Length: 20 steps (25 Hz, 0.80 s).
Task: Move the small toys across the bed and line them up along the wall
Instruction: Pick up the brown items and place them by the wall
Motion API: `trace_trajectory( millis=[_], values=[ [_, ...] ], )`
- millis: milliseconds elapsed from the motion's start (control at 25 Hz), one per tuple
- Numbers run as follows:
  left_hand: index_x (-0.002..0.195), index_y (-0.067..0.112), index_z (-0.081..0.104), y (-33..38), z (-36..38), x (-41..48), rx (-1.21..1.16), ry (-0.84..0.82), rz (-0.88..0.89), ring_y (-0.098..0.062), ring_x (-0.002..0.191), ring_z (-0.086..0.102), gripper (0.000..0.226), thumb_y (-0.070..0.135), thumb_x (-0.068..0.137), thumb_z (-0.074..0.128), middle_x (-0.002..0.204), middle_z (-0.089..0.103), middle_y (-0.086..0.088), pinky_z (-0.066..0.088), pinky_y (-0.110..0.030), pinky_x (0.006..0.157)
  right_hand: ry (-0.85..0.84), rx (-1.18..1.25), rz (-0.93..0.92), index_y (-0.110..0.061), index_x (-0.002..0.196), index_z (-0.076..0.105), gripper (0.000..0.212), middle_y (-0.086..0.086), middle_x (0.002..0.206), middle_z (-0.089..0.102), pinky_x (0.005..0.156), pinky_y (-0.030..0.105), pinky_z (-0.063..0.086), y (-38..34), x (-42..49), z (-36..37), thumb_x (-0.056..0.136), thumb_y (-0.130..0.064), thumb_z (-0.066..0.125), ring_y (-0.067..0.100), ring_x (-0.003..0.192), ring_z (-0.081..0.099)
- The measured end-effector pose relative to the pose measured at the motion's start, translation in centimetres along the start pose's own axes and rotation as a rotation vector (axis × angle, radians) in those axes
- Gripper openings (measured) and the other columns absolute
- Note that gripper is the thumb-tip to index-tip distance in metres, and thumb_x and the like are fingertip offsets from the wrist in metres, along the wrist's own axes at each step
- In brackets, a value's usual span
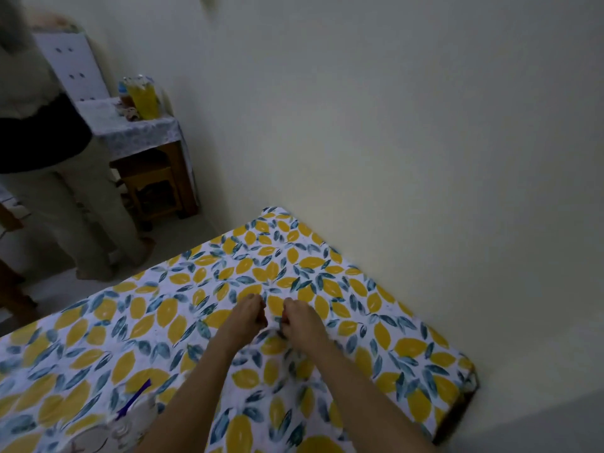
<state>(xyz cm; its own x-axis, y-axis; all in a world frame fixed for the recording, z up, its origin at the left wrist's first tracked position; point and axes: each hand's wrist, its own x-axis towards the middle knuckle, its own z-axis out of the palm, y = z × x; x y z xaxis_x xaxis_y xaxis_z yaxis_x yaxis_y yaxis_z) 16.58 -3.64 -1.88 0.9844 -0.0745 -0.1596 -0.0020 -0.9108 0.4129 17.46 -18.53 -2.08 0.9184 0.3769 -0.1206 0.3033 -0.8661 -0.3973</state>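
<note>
Bed: a bed [408, 351] covered in a white cotton-looking sheet printed with yellow lemons and blue-green leaves is filling the lower half of the view, its far corner pressing into the wall.
Wall: a plain cream painted wall [392, 125] is running along the bed's right edge, smooth and bare.
Bed frame: a dark wooden edge [464, 407] is showing below the sheet at the right corner.
Small surface: a wooden side surface draped in a pale lace-patterned cloth [140, 132] is standing in the far left corner, carrying a clear bottle of yellow liquid [143, 99] and a few blurred small items.
White panel: a tall white board with dark dots [73, 67] is leaning behind that surface.
Other person: a standing figure in pale trousers and a dark top [65, 191] is occupying the left edge, barefoot on the pale floor.
Left hand: the left hand [248, 317] is resting on the sheet with fingers curled inward; I cannot tell whether it is gripping anything.
Right hand: the right hand [300, 320] is lying just beside the left, fingers curled too; something small and dark is showing under it, too blurred to identify.
Toys: a pale rounded toy with a purple stick-like part [130, 416] is lying at the lower left of the bed, well apart from the wall, blurred.
</note>
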Motion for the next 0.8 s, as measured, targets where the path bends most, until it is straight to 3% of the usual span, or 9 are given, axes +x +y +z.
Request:
trace_trajectory(
  millis=[160,240,360,640,800],
  values=[
    [0.116,0.0,0.061,9.1,-0.1,6.4,-0.017,-0.044,0.151,-0.027,0.11,0.062,0.03,0.003,0.086,0.065,0.115,0.068,-0.016,0.048,-0.029,0.09,0.146,-0.007,0.244,-0.006,0.1,0.055,0.009,0.018,0.105,0.066,0.068,0.034,0.044,9.3,-0.8,-6.1,0.092,-0.011,0.056,0.032,0.095,0.064],
    [0.118,0.001,0.061,13.1,1.4,9.2,-0.033,-0.068,0.224,-0.028,0.109,0.062,0.033,0.002,0.085,0.066,0.115,0.068,-0.017,0.049,-0.031,0.09,0.206,-0.008,0.354,-0.006,0.1,0.057,0.011,0.016,0.105,0.067,0.073,0.037,0.049,13.5,-1.5,-7.9,0.091,-0.012,0.058,0.032,0.097,0.065],
    [0.115,-0.002,0.061,17.5,3.7,12.0,-0.017,-0.129,0.31,-0.031,0.107,0.064,0.032,0.0,0.084,0.066,0.11,0.071,-0.019,0.052,-0.037,0.093,0.24,0.043,0.47,-0.013,0.083,0.048,0.012,0.014,0.097,0.068,0.073,0.036,0.053,17.6,-2.2,-8.8,0.087,-0.011,0.06,0.031,0.092,0.066],
    [0.122,0.002,0.059,20.1,7.4,14.9,0.108,-0.235,0.392,-0.032,0.116,0.057,0.041,-0.005,0.082,0.063,0.122,0.063,-0.019,0.049,-0.037,0.093,0.185,0.085,0.527,-0.014,0.08,0.048,0.017,0.014,0.097,0.069,0.071,0.037,0.054,20.6,-2.2,-7.2,0.087,-0.014,0.063,0.03,0.088,0.065],
    [0.123,0.001,0.058,19.9,7.9,15.1,0.15,-0.246,0.402,-0.031,0.118,0.054,0.041,-0.01,0.083,0.054,0.125,0.06,-0.02,0.046,-0.035,0.092,0.179,0.059,0.508,-0.007,0.096,0.059,0.011,0.015,0.104,0.068,0.073,0.037,0.053,20.3,-2.2,-6.2,0.088,-0.013,0.062,0.032,0.094,0.066]
  ],
)
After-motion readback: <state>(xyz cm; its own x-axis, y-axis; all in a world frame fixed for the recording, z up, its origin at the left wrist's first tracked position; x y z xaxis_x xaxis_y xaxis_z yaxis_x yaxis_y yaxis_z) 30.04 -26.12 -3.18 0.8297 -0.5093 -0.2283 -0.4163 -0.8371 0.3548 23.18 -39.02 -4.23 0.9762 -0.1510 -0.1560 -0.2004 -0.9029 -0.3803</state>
